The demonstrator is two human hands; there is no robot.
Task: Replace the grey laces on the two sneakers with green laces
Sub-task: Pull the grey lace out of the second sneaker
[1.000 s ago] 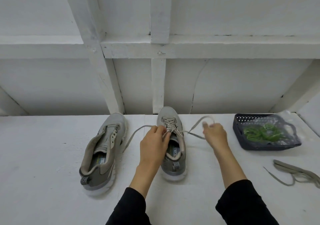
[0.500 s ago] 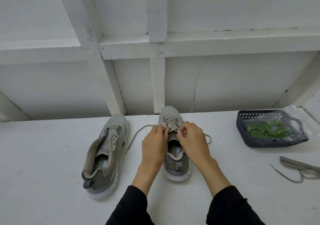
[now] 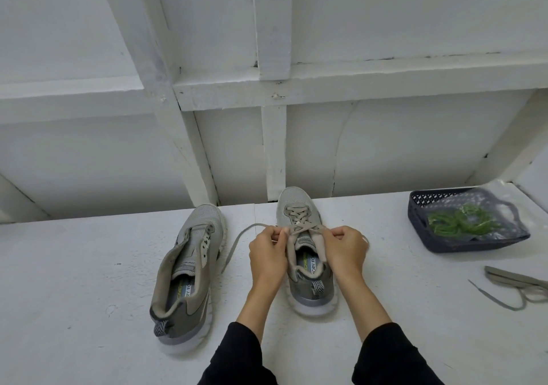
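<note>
Grey lace (image 3: pixel 299 230): flat woven tape, which I see crossing the mesh sneaker (image 3: pixel 302 245).
Left hand (image 3: pixel 267 254): fingers pinching it.
Right hand (image 3: pixel 345 249): fingers curled, pinching it.

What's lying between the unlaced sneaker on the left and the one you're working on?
In the head view, a loose end of the grey lace trails across the white surface between the unlaced sneaker and the laced sneaker, leading up toward the left hand.

A dark mesh basket (image 3: pixel 421 227) sits on the white table (image 3: pixel 74 266).
</note>
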